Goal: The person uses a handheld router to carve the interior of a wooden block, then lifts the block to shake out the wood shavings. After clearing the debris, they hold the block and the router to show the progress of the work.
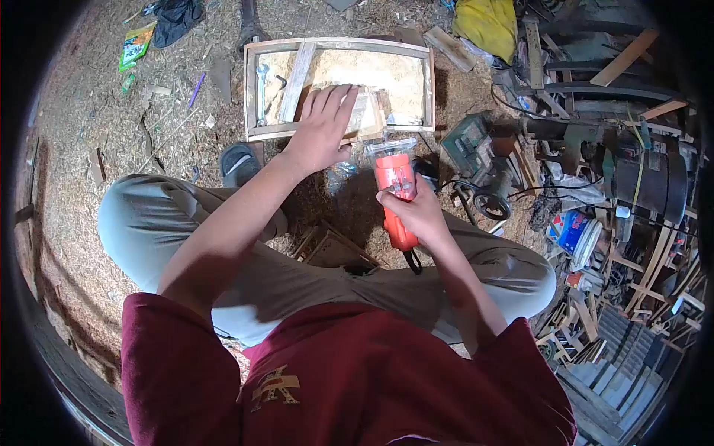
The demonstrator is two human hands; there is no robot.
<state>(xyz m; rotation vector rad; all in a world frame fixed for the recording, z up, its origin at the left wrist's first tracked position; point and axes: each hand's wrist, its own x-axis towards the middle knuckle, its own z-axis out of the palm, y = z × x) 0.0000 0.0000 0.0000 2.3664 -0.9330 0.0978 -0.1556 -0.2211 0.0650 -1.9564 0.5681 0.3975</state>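
My right hand [424, 215] is wrapped round a red trim router [401, 232] with a clear base. The tool points away from me, its base close to the near edge of a shallow wooden box [338, 42]. Fingers stretched out, my left hand [320, 130] lies over the box and presses on a short wood block [368, 115] at its near side. Part of that block is hidden under the hand. Left of the fingers, a wooden slat [297, 80] leans across the box. A wrench [262, 89] lies along its left inner wall, and sawdust covers the bottom.
Wood shavings cover the ground [171, 119]. To the right are a green power tool [467, 141], a black cable [520, 189], a white and blue bucket [576, 236] and piles of wood scraps [654, 267]. A yellow cloth [487, 26] lies at the upper right.
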